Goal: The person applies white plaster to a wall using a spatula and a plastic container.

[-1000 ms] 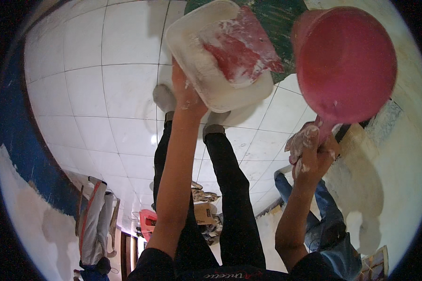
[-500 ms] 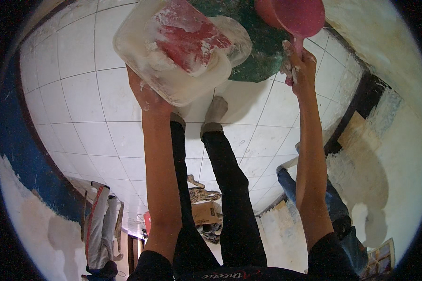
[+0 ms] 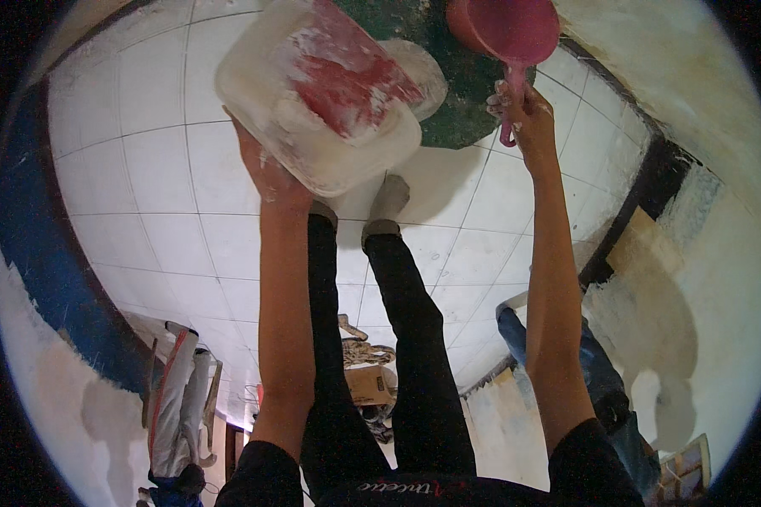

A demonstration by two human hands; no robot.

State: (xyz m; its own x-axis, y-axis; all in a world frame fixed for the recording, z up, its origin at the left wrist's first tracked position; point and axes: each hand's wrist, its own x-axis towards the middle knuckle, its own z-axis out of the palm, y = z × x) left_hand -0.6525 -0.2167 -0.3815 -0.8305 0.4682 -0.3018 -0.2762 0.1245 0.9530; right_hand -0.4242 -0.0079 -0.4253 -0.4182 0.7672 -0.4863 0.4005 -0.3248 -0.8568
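Two hands busy: left hand (image 3: pixel 266 173) grips the plaster-smeared tub (image 3: pixel 317 97), right hand (image 3: pixel 520 114) clasps the pink scoop (image 3: pixel 507 29). Looks mid-transfer; a steady tip comes next.

Two hands are raised: the left hand (image 3: pixel 266 173) and the right hand (image 3: pixel 522 110). Each has one thing in its grip: one whitish plastic tub (image 3: pixel 317 101) smeared with red, and one pink scoop (image 3: pixel 507 29) with a handle. One dark green basin (image 3: pixel 435 84) stands on the tiled floor (image 3: pixel 135 169). One cardboard box (image 3: pixel 370 384) lies farther back, beside one rope bundle (image 3: pixel 359 348).
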